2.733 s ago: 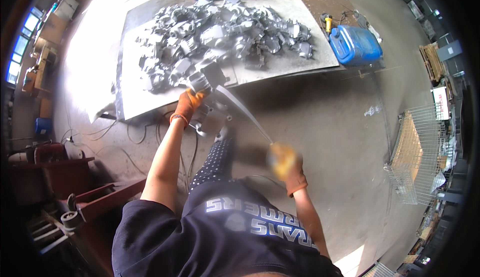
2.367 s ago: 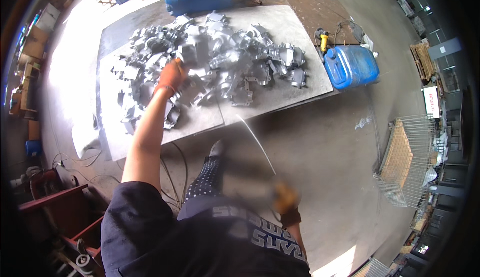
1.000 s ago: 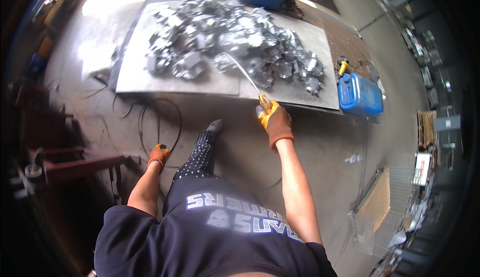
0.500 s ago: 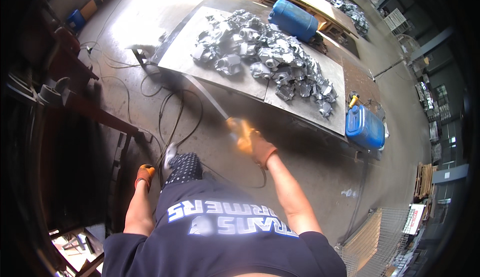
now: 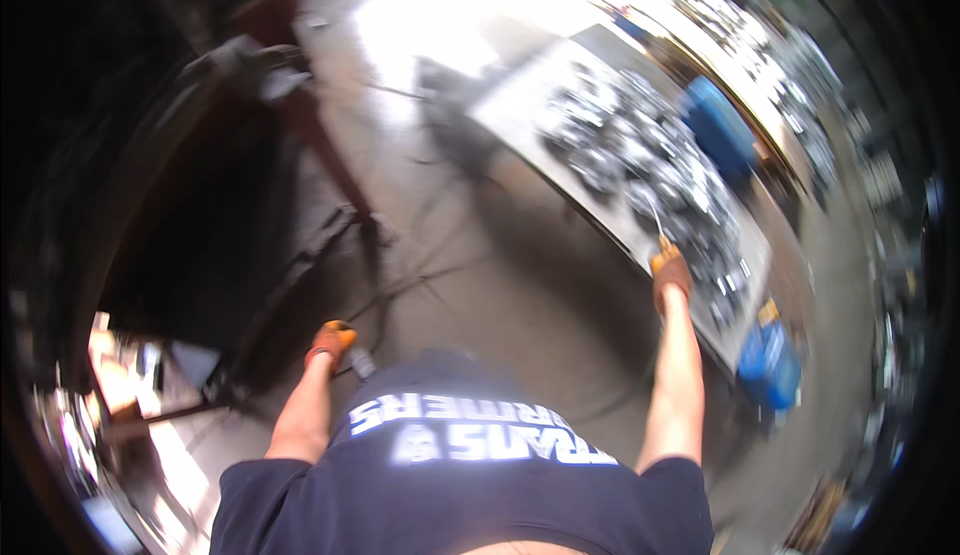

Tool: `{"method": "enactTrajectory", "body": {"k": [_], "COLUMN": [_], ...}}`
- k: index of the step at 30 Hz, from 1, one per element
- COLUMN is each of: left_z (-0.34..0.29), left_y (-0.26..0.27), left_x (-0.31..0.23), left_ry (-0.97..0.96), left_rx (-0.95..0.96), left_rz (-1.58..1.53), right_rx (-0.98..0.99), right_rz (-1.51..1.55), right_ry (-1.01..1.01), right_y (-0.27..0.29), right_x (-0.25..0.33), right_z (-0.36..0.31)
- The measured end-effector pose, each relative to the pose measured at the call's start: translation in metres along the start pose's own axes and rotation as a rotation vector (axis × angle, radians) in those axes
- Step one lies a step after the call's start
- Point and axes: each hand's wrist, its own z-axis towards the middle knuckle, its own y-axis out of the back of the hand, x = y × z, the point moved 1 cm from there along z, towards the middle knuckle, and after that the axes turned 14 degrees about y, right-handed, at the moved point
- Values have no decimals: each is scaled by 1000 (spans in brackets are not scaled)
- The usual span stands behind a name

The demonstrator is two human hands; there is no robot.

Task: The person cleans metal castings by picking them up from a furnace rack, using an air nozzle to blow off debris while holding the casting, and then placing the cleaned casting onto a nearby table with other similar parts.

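My right hand, in an orange-brown glove with yellow-orange fingers, is closed around a long, thin silver bar-shaped tool. It is above the near edge of a metal-topped table, with the bar pointing away over the heap of grey metal castings. Blur hides the tool's exact kind and whether it touches the castings. My left hand, gloved alike, hangs low on the left, away from the table. Its fingers are smeared by motion, and nothing shows clearly in it.
A blue drum lies behind the castings, and a blue jerrycan is at the table's right end. Dark red metal framework stands on the left. Cables trail over the concrete floor.
The view has swung, so the table appears farther right. My right hand has risen from over the floor to the table's near edge, swinging the tool over the castings. My left hand has moved forward.
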Motion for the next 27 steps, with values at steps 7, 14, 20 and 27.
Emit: {"method": "enactTrajectory", "body": {"k": [7,14,20,27], "left_z": [18,32,53,7], "left_y": [89,179,213,337], "left_x": [97,206,283,245], "left_ry": [165,365,345,298], "left_rx": [-92,-163,-251,-808], "left_rz": [-33,-85,-182,-749], "right_rx": [170,384,559,808], "right_rz": [339,637,682,1321], "right_ry": [711,1390,1450,1146], "right_y": [-40,28,6,33], "right_x": [281,567,646,741], "right_z": [-65,-203,-200,-176]}}
